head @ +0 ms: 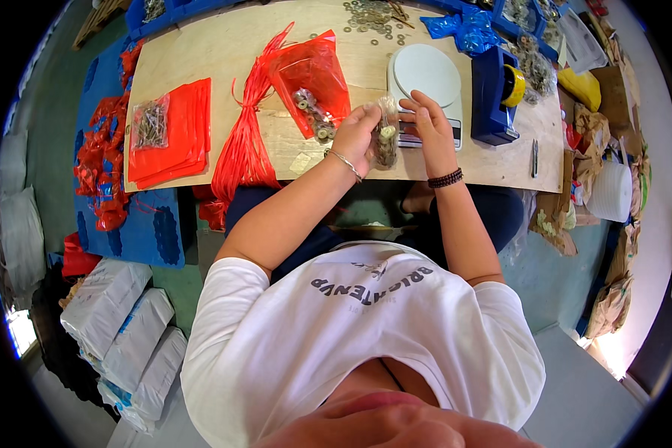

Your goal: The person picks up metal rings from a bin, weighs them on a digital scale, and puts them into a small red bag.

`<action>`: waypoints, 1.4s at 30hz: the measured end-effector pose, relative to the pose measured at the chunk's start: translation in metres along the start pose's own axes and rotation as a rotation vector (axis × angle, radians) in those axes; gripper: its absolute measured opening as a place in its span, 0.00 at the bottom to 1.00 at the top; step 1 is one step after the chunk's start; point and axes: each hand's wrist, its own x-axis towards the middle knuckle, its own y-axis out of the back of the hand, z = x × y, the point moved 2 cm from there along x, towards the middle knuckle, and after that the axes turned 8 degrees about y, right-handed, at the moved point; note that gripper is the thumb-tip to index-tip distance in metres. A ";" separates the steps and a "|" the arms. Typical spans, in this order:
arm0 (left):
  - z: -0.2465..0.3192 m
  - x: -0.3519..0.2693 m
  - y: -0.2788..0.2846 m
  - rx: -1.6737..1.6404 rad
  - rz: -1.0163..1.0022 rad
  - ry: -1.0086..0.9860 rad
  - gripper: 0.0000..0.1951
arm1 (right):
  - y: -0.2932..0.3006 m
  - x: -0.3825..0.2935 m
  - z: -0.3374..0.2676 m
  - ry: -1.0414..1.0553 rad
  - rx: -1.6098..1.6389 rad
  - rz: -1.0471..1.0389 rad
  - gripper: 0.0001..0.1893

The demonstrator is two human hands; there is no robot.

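Note:
My left hand (358, 137) grips a clear plastic bag of metal hardware (387, 140) at the table's front edge. Just right of that bag, my right hand (430, 131) is raised with its fingers apart, in front of the white digital scale (425, 73); whether a fingertip touches the bag is hard to tell. Left of my hands lies a red plastic bag (319, 73) with a clear packet of metal washers or similar parts (313, 115) on it. A bundle of red plastic strings (246, 134) is tied near its middle beside it.
Flat red bags (187, 129) lie stacked at the left, bearing a packet of screws (150, 124). Loose washers (369, 17) are scattered at the back. A blue tape dispenser (490, 101) stands right of the scale, near a small metal tool (535, 158). Blue bins (185, 11) line the far edge.

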 end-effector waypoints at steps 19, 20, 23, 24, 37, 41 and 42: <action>0.034 -0.008 -0.002 -0.104 -0.092 -0.264 0.08 | -0.026 -0.020 -0.001 0.117 -0.329 -0.074 0.26; 0.036 -0.009 -0.001 -0.105 -0.091 -0.265 0.08 | -0.025 -0.021 -0.005 0.101 -0.348 -0.071 0.25; 0.040 -0.011 -0.001 -0.116 -0.075 -0.243 0.07 | -0.021 -0.020 -0.013 0.251 -0.487 -0.056 0.23; 0.040 -0.011 -0.001 -0.118 -0.070 -0.239 0.07 | -0.020 -0.020 -0.013 0.251 -0.486 -0.056 0.23; 0.049 -0.015 -0.005 -0.122 -0.149 -0.198 0.05 | -0.018 -0.023 -0.015 0.282 -0.280 -0.027 0.26; 0.044 -0.006 0.001 -0.133 -0.131 -0.185 0.05 | -0.018 -0.023 -0.017 0.259 -0.253 -0.023 0.27; 0.043 -0.005 0.002 -0.139 -0.105 -0.188 0.05 | -0.017 -0.023 -0.016 0.259 -0.253 -0.021 0.27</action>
